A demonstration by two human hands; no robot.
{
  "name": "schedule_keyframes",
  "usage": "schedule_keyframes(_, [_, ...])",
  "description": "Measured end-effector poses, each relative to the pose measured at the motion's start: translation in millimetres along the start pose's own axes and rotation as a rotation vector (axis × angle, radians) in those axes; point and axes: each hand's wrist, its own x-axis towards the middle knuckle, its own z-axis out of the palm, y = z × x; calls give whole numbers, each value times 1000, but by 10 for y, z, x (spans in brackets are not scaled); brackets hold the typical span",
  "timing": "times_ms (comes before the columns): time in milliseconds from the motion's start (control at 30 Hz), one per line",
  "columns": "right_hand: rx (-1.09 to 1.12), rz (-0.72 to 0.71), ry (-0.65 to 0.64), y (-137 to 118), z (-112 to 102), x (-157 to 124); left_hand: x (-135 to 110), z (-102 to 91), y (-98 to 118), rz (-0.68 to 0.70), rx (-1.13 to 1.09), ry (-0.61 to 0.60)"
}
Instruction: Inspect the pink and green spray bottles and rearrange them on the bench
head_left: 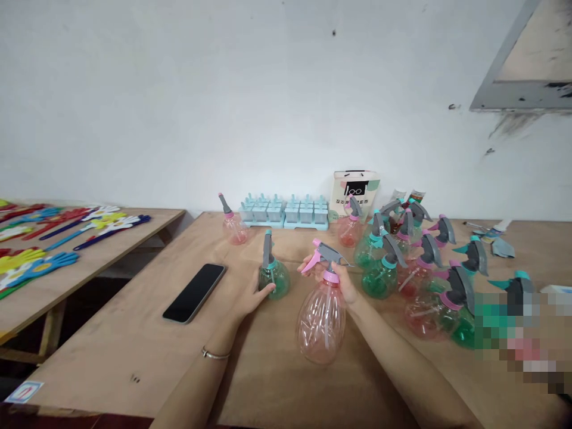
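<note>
My left hand [251, 296] is curled around the lower left side of a green spray bottle [277, 279], its thumb across the front and the other fingers mostly hidden. That bottle stands upright on the wooden table, with a grey and teal spray head. In my right hand [343, 285] is a pink spray bottle [320, 325], gripped at the neck just below its grey and pink trigger head. This bottle is clear pink and looks nearer to the camera. Its trigger points left, and a thin tube shows inside.
Several pink and green spray bottles [379, 280] crowd the right side. A black phone [195, 293] lies at left. Pale blue ice-pop moulds [306, 211], a printed paper bag [357, 190] and another pink bottle [234, 229] stand along the wall. Colourful hand-shaped items [49, 265] cover the left table.
</note>
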Motion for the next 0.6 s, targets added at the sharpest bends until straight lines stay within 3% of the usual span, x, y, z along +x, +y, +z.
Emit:
schedule_keyframes(200, [62, -2, 44, -26, 36, -30, 5, -34, 75, 28, 73, -6])
schedule_keyframes(367, [-88, 41, 116, -67, 59, -124, 9, -11, -18, 17, 58, -17])
schedule_keyframes(467, [-214, 23, 240, -104, 1, -311, 11, -3, -50, 20, 62, -16])
schedule_keyframes(600, [-539, -91, 583, -103, -187, -760, 3, 18, -31, 15, 16, 8])
